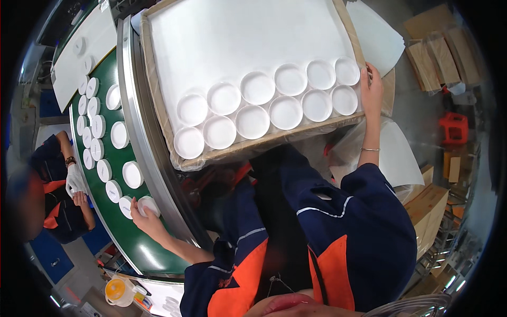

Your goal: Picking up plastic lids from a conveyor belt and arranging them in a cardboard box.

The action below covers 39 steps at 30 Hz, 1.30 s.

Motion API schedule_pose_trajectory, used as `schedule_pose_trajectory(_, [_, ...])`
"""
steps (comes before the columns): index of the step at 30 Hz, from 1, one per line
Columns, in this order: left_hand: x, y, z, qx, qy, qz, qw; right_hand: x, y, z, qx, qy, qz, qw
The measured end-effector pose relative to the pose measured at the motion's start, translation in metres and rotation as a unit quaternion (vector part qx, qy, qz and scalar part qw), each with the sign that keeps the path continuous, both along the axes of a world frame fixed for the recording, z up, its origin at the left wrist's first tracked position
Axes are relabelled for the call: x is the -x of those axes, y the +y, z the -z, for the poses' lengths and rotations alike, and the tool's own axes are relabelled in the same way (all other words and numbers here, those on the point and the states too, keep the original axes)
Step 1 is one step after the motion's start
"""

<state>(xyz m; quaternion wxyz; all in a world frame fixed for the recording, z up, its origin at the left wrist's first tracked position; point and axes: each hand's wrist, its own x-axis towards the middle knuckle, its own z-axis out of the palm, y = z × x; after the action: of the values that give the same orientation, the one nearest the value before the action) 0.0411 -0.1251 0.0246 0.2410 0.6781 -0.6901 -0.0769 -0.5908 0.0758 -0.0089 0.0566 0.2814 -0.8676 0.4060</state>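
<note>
At the near end of the green conveyor belt (150,248), my left hand (149,222) is closed on a shallow white round lid (150,204), its fingers at the rim. My right hand (372,87) grips the right edge of a cardboard box (248,149) lined with clear plastic. Inside that box lies a white sheet (248,37). Two rows of white round lids (252,121) sit on it along the near side, hollow faces up. Several more white lids (98,127) are spread along the belt to my left, some with print on top.
A metal rail (140,113) runs between belt and box. Across the belt, a co-worker (60,185) has one gloved hand near its edge. Stacked cardboard (435,58), a red container (453,128) and a carton (428,214) stand at right. A yellow-lidded jug (117,290) is at lower left.
</note>
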Motion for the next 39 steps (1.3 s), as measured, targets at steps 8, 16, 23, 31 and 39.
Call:
schedule_pose_trajectory(8, [-0.016, -0.013, 0.013, -0.026, 0.052, -0.042, 0.997, 0.017, -0.060, -0.028, -0.040, 0.116, -0.166, 0.979])
schedule_pose_trajectory(16, [-0.004, -0.007, 0.002, -0.053, 0.037, -0.052, 0.997, 0.097, -0.158, 0.007, -0.190, 0.156, -0.106, 0.964])
schedule_pose_trajectory(23, [0.008, -0.012, -0.002, -0.032, 0.037, 0.018, 0.999, 0.186, -0.200, 0.036, -0.309, 0.236, -0.073, 0.919])
schedule_pose_trajectory(31, [0.018, -0.027, -0.023, -0.100, -0.005, 0.104, 0.989, 0.240, -0.207, 0.034, -0.089, 0.003, -0.165, 0.982])
schedule_pose_trajectory(39, [0.006, -0.025, -0.030, 0.024, -0.155, 0.266, 0.951, 0.174, -0.192, -0.014, -0.118, -0.192, -0.168, 0.960])
